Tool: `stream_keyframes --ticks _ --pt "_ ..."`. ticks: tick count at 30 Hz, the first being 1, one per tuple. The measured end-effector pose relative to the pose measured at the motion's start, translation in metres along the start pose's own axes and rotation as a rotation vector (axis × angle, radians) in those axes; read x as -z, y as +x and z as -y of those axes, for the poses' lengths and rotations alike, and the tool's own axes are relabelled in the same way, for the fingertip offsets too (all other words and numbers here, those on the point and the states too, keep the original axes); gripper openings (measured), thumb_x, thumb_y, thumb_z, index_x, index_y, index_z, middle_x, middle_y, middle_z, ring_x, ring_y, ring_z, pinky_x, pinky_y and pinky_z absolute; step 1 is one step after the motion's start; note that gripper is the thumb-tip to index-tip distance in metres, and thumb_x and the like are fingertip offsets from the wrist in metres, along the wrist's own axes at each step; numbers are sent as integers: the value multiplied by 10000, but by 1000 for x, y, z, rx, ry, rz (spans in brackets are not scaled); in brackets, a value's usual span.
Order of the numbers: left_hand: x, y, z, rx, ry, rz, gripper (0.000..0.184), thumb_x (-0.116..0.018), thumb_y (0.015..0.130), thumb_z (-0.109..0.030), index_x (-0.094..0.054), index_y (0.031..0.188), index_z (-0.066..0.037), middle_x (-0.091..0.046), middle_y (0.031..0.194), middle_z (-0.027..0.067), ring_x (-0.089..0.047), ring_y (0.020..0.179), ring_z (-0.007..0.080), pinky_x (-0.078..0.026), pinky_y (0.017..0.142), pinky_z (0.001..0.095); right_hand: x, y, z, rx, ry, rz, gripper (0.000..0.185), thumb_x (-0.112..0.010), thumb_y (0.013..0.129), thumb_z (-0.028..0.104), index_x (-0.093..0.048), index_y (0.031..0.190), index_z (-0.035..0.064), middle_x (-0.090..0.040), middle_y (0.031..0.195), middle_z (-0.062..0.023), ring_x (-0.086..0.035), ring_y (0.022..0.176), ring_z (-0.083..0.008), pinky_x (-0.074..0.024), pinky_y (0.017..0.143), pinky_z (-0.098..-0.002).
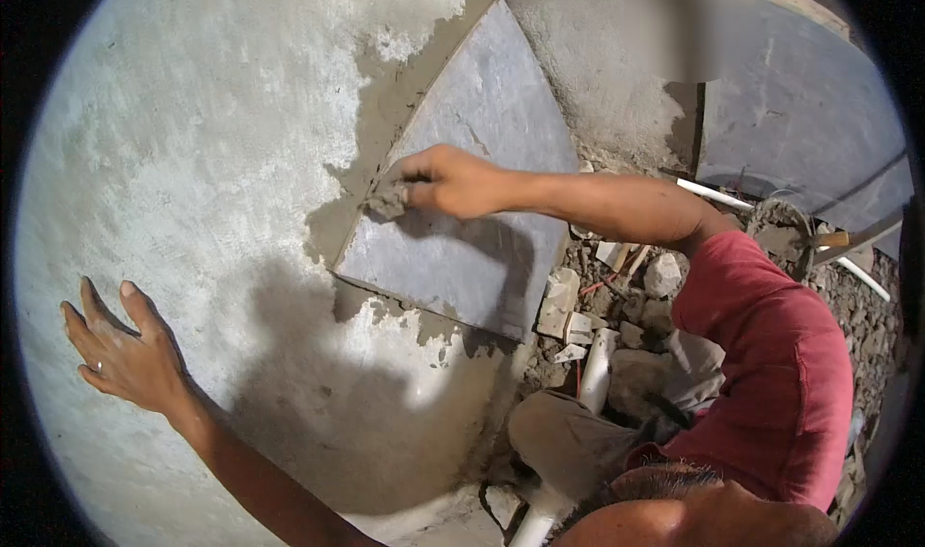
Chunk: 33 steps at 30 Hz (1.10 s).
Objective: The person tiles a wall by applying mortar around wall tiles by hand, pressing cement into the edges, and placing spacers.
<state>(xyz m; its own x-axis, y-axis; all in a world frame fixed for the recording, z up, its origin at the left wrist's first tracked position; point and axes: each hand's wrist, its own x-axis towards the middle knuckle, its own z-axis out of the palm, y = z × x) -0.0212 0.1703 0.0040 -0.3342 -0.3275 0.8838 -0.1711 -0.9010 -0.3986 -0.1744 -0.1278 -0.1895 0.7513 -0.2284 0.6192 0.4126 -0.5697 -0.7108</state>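
- A pale grey plastered wall (222, 114) is edged by ground strewn with rubble (631, 306); darker damp mortar (332, 224) is smeared along the near slab's left and lower edges.
- Two grey slabs are counted: the near slab (472, 94) is set against the wall, the far slab (800, 123) is seen well apart at the right.
- White pipe (597, 369) is seen in four stretches; whether they are joined cannot be told.
- Of the two hands, the left hand (125, 350) is spread wide, laid on the wall, nothing grasped.
- One mortar lump (387, 200) is pinched in the right hand's (458, 181) curled fingers, at the near slab's left edge.
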Motion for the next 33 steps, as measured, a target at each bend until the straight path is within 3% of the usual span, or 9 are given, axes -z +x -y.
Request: stream_keyframes --ticks 6,10,12,17,21,22,25,29,33 --pt "6 0 -4 24 53 55 503 -408 860 -500 -464 1267 -209 -362 1367 87 -320 1275 238 -171 1047 502 103 9 -90 -222 273 -322 304 -497 833 69 -538 1132 26 -606 1027 -92 -549 877 -145 -449 719 -284" --pt "6 2 -5 46 115 98 507 -432 850 -492 -481 1256 -192 -368 1367 84 -318 1276 224 -165 1055 469 211 34 -190 -405 -28 -674 278 -540 743 121 -643 984 27 -651 920 -120 -593 785 -199 -460 687 -311" --pt "5 2 -4 37 133 102 516 -424 851 -505 -483 1253 -188 -375 1361 87 -330 1268 224 -170 1053 466 251 43 -197 -439 -380 -729 233 -539 752 96 -633 930 -21 -643 858 -94 -561 741 -168 -440 672 -310" --pt "3 3 -8 17 119 76 542 -397 852 -539 -486 1247 -179 -374 1358 98 -335 1264 227 -180 1050 468 334 93 -283 -395 -615 -783 281 -531 739 134 -626 963 -6 -641 925 -153 -595 847 -249 -453 752 -352" --pt "-1 2 -7 0 121 50 553 -381 859 -540 -464 1264 -174 -355 1368 104 -338 1262 236 -178 1046 476 346 113 -302 -91 -674 -751 310 -471 730 72 -605 990 -28 -644 900 -143 -577 832 -224 -438 778 -351" --pt "-2 1 -7 -3 127 51 552 -376 863 -535 -452 1273 -174 -345 1374 105 -337 1262 237 -176 1045 480 348 119 -305 -152 -792 -721 299 -461 757 67 -595 1003 -37 -642 899 -111 -577 818 -205 -444 763 -332" --pt "-3 1 -5 -19 101 39 582 -369 852 -570 -459 1267 -173 -352 1369 102 -349 1253 238 -178 1044 478 310 123 -220 -425 -510 -760 187 -598 770 213 -667 760 39 -636 741 -132 -554 718 -199 -441 687 -356" --pt "-4 1 -6 -36 88 19 605 -362 844 -594 -463 1265 -172 -361 1363 101 -356 1248 237 -180 1039 489 283 111 -191 -341 -402 -556 175 -555 759 167 -666 762 31 -642 747 -111 -560 723 -194 -443 676 -342" --pt "-5 1 -5 -46 51 -8 618 -372 834 -604 -466 1264 -170 -369 1356 102 -353 1249 240 -189 1027 506 218 80 -152 -261 -427 -344 293 -475 786 73 -590 1034 -33 -636 895 -79 -573 802 -169 -457 727 -308"
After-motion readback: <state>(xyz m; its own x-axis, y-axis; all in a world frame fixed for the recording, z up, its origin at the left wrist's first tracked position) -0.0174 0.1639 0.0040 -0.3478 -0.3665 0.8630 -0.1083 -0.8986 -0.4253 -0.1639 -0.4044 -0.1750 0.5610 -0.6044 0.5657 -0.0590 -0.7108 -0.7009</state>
